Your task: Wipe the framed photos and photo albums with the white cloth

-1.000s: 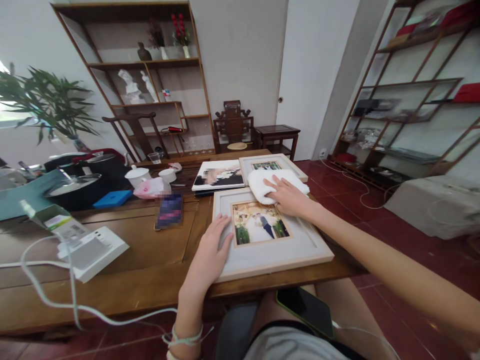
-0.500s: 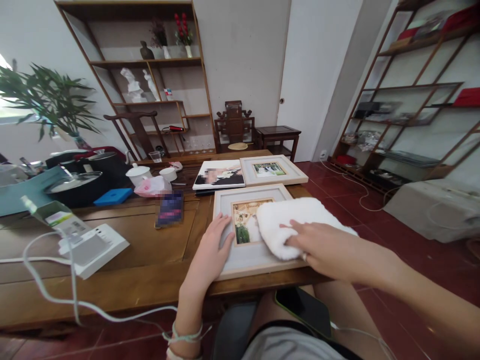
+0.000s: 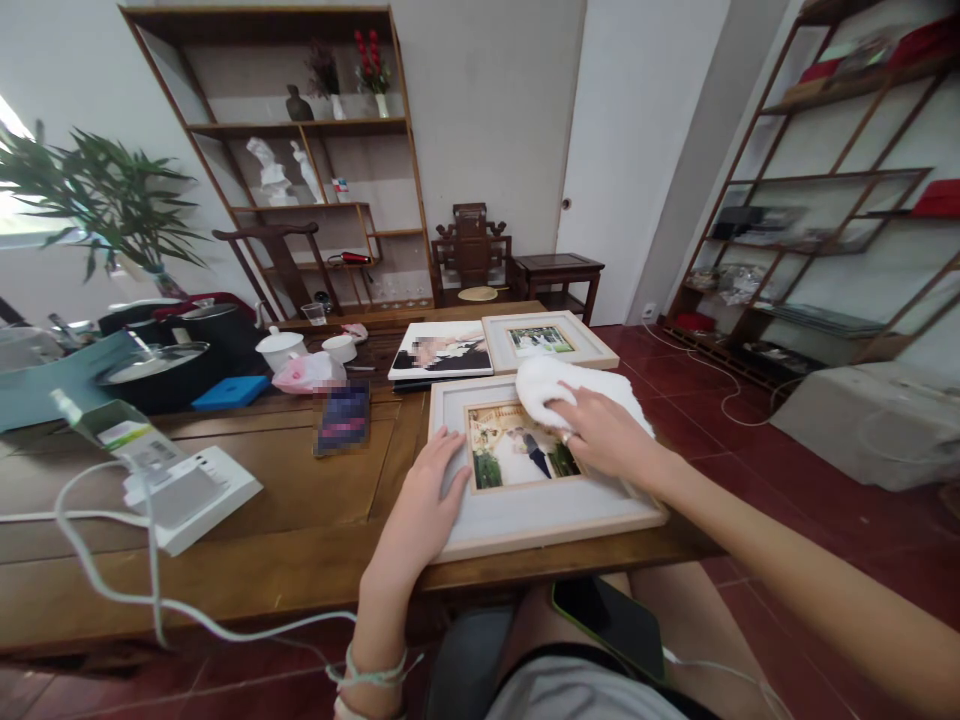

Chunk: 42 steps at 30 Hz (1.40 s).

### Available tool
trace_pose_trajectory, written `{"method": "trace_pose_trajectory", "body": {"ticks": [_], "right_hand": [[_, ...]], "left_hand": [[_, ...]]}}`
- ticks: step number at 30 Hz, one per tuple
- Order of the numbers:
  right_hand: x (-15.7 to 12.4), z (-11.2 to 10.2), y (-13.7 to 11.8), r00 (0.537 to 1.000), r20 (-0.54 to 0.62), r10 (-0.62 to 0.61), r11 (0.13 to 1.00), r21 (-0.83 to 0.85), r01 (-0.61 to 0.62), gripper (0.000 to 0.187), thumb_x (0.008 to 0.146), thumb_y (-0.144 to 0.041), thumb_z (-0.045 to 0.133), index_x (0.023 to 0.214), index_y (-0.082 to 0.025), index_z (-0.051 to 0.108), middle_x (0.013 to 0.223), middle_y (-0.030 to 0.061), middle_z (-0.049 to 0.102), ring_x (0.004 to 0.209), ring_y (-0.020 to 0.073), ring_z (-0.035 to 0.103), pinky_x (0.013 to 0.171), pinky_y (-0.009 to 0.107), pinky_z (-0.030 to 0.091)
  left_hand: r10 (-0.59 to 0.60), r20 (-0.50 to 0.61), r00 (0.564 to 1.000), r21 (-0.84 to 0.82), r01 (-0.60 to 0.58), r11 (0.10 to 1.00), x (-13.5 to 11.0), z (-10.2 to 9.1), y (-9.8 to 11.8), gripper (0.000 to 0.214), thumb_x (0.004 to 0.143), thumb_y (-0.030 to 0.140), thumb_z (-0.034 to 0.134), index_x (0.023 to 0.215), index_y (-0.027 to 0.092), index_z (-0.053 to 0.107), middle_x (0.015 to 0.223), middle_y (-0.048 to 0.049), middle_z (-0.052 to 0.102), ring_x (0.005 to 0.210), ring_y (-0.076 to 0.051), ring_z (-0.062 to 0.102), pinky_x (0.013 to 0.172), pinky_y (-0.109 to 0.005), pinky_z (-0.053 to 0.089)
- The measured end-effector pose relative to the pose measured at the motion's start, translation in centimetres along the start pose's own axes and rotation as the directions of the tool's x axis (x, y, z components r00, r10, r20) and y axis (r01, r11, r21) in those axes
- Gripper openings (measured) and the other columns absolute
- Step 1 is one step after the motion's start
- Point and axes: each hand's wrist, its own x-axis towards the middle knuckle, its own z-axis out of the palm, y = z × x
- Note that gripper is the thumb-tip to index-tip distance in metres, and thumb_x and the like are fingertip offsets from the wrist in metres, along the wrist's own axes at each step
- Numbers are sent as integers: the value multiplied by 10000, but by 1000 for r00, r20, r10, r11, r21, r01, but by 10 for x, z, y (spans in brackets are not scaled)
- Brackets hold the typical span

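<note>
A light wooden picture frame point(image 3: 551, 530) with a wide white mat and a wedding photo point(image 3: 510, 455) lies flat at the table's front edge. My left hand point(image 3: 431, 490) rests on its left side, fingers stretched out and thumb apart on the mat. In my right hand point(image 3: 600, 430) is a folded white towel point(image 3: 544, 380), pressed against the frame's far right part. The towel covers the frame's upper right corner, while most of the photo shows below it.
Behind lie a second framed photo point(image 3: 592, 345) and a white photo panel point(image 3: 405, 365). To the left are a pink plastic bag point(image 3: 304, 372), a blue box point(image 3: 230, 392), a white box point(image 3: 214, 500) and a looping white cable point(image 3: 217, 632). A phone point(image 3: 607, 620) lies on my lap.
My right hand has moved the towel away from me and slightly left, toward the frame's far edge, uncovering more of the photo. My left hand has stayed in place.
</note>
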Motion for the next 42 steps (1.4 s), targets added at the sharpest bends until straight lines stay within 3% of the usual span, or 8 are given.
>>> {"method": "trace_pose_trajectory", "body": {"ticks": [4, 9, 14, 21, 25, 29, 34, 42], "right_hand": [[39, 12, 18, 997, -79, 9, 1000, -22, -11, 389, 806, -109, 429, 1168, -112, 571, 1230, 192, 572, 1162, 329, 505, 927, 448, 409], [53, 21, 16, 986, -6, -169, 986, -2, 169, 444, 755, -54, 461, 1175, -127, 587, 1415, 140, 444, 1348, 281, 314, 1077, 456, 261], [20, 12, 4, 946, 83, -312, 947, 102, 304, 419, 746, -63, 478, 1139, -113, 616, 1430, 169, 417, 1356, 284, 301, 1105, 491, 200], [-40, -46, -29, 913, 304, -272, 934, 310, 175, 373, 783, -77, 407, 1062, -174, 636, 1170, 136, 630, 1071, 282, 582, 919, 426, 431], [-60, -60, -45, 894, 369, -256, 933, 338, 128, 372, 774, -81, 432, 1060, -196, 639, 1279, 134, 566, 1131, 295, 554, 946, 422, 414], [-54, -47, -42, 914, 311, -261, 937, 309, 163, 444, 746, -55, 456, 1135, -201, 615, 1389, 123, 477, 1270, 285, 438, 1045, 443, 338], [-23, -15, -11, 949, 166, -268, 958, 149, 244, 510, 708, 3, 458, 1174, -153, 594, 1464, 143, 374, 1364, 257, 295, 1112, 452, 245], [29, 15, 14, 990, 16, -140, 990, -12, 140, 508, 709, 1, 452, 1176, -146, 590, 1430, 120, 433, 1353, 303, 302, 1068, 515, 276]], "left_hand": [[5, 1, 1000, 2, -5, 1000, 0, -1, 0, 406, 889, 272, 449, 1264, 133, 518, 1374, -128, 507, 1351, -216, 368, 1124, -422, 294], [11, -2, 1000, 1, -11, 1000, 0, -1, -1, 394, 887, 269, 455, 1255, 145, 522, 1365, -122, 518, 1346, -214, 377, 1124, -418, 295], [4, -6, 1000, -8, -4, 1000, 0, 0, -2, 384, 887, 264, 461, 1252, 163, 521, 1377, -121, 506, 1349, -214, 373, 1123, -426, 295], [14, -10, 1000, -21, -14, 1000, 0, 2, -3, 384, 888, 254, 454, 1256, 163, 519, 1373, -124, 509, 1351, -213, 369, 1126, -431, 287], [17, -13, 1000, -30, -17, 999, 1, 2, -2, 380, 878, 247, 469, 1243, 163, 532, 1363, -121, 520, 1349, -220, 372, 1124, -428, 289], [2, -9, 1000, -37, -2, 999, 0, 1, -1, 382, 876, 249, 476, 1240, 149, 536, 1366, -133, 514, 1351, -226, 370, 1124, -422, 290], [1, -8, 1000, -48, -1, 999, -1, 0, 0, 376, 881, 248, 470, 1244, 175, 532, 1372, -111, 512, 1354, -219, 366, 1129, -422, 282], [0, 10, 1000, -32, 0, 999, 0, -1, 1, 378, 885, 249, 459, 1251, 177, 523, 1373, -104, 513, 1360, -214, 355, 1132, -426, 275]]}}
